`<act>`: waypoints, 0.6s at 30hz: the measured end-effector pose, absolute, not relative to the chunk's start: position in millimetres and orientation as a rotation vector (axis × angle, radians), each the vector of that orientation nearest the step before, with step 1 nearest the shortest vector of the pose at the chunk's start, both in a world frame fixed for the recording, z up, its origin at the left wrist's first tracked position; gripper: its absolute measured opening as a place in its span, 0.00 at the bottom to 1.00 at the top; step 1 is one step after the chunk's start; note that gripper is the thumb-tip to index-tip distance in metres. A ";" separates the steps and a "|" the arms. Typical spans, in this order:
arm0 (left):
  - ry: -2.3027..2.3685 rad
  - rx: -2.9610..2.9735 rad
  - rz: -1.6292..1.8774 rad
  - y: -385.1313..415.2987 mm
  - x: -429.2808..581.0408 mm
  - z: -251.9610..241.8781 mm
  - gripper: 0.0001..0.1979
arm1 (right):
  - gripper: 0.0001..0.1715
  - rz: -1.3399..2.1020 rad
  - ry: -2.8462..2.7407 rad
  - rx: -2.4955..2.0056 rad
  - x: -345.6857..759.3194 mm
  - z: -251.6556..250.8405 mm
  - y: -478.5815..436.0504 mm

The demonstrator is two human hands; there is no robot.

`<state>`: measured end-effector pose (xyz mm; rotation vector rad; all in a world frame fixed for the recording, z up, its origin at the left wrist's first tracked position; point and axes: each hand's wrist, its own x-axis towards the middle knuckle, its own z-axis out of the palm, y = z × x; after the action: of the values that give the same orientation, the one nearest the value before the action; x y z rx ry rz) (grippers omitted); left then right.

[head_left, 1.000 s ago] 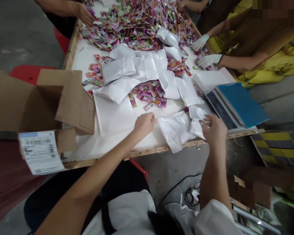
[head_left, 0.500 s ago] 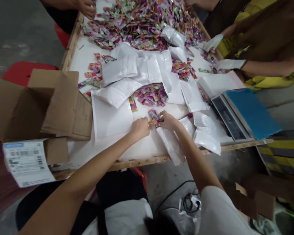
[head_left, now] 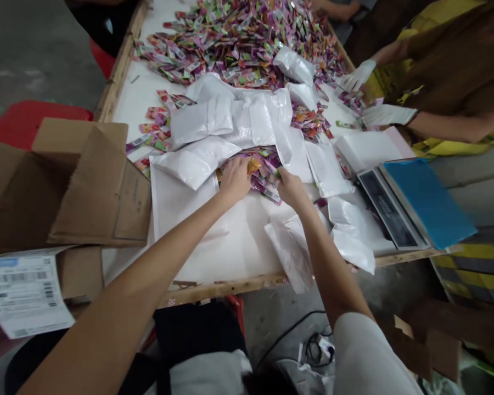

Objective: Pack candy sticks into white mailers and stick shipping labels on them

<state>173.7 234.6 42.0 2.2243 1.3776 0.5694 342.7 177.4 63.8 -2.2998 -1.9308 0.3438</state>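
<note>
My left hand [head_left: 235,180] reaches to the small heap of purple packets [head_left: 263,174] in front of the white pouches. At its fingertips is an orange packet [head_left: 253,165], and its fingers are closed. My right hand [head_left: 291,187] is at the heap's right side, fingers curled on the end of a pink-purple packet [head_left: 273,169]. Parts of both hands' fingers are hidden. Stuffed white pouches [head_left: 201,122] lie just beyond the heap. A flat white pouch [head_left: 177,197] rests under my left forearm, and a clear bag [head_left: 290,252] lies by my right forearm.
An open cardboard box [head_left: 94,192] with a shipping label [head_left: 22,293] stands at left. A scale [head_left: 389,208] with a blue top is at right. A large packet pile [head_left: 239,44] covers the far table. A co-worker's gloved hands [head_left: 389,114] handle packets at right.
Both my hands have moved forward from the near table area to the heap, and the orange packet went with them. At the far left, another person's hand has left the view.
</note>
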 end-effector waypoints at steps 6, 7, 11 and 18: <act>1.388 2.357 0.337 276.8 197.4 21.6 0.28 | 0.30 0.254 -1.882 -2.268 337.9 37.6 229.8; 1.377 2.368 0.322 278.1 197.1 19.5 0.27 | 0.30 0.254 -1.890 -2.290 338.6 34.7 232.1; 1.297 2.374 0.263 260.3 183.5 19.0 0.25 | 0.25 0.366 -2.057 -2.265 348.7 35.2 216.5; 1.140 2.459 0.202 164.0 154.9 25.0 0.25 | 0.18 0.492 -1.886 -2.076 367.8 38.7 144.8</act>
<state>154.9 164.0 25.0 2.4591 1.1396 0.2021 367.8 144.8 38.7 -2.0762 -1.8857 0.4916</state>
